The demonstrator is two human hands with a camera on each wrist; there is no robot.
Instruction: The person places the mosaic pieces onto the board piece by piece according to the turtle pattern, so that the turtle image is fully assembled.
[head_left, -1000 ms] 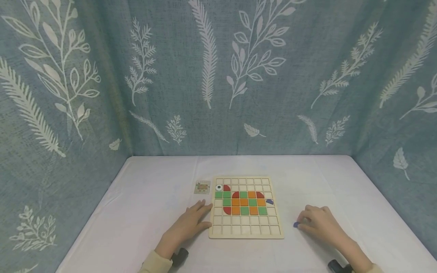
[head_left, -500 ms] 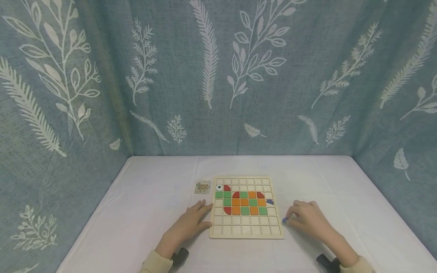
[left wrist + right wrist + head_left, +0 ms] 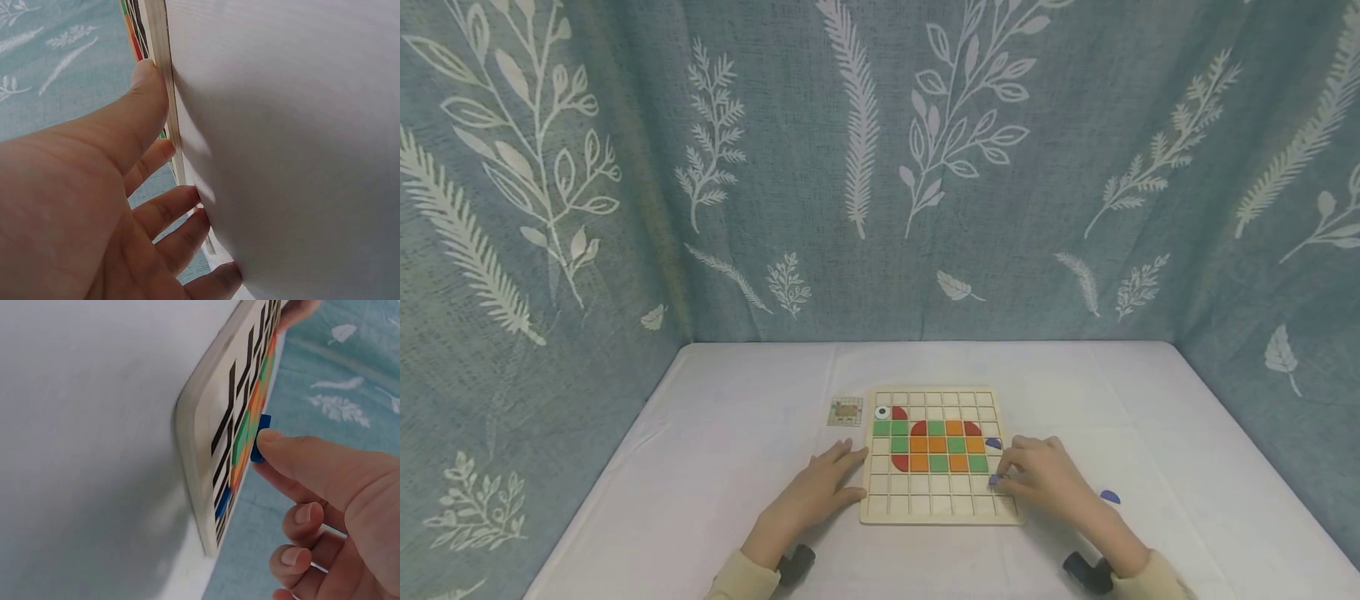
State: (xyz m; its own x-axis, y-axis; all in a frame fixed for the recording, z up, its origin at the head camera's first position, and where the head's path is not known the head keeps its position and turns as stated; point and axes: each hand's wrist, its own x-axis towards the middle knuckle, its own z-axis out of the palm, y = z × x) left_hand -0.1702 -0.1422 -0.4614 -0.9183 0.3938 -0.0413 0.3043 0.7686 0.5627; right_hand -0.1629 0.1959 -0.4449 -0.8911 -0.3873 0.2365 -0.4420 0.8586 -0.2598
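Observation:
My right hand (image 3: 1047,479) pinches a blue piece (image 3: 261,439) between thumb and index finger, above the lower right cells of the wooden grid board (image 3: 942,505). In the right wrist view the piece is apart from the board and seen edge-on. My left hand (image 3: 815,489) lies at the board's left side, fingers spread, its thumb touching the edge in the left wrist view. Green, orange and red tiles fill cells in the board's middle, with a round eye tile (image 3: 882,412) at upper left. A blue half-round tile (image 3: 993,442) lies in a right-column cell.
Another blue half-round tile (image 3: 1109,497) lies on the white tablecloth (image 3: 737,433), beside my right forearm. A small picture card (image 3: 845,412) sits just left of the board. A blue-green leaf-patterned curtain (image 3: 880,275) stands behind the table and at both sides.
My right hand has moved left with the pinched blue piece, from the bare cloth to over the board's right side. The blue tile on the cloth has come into view. My left hand stays put.

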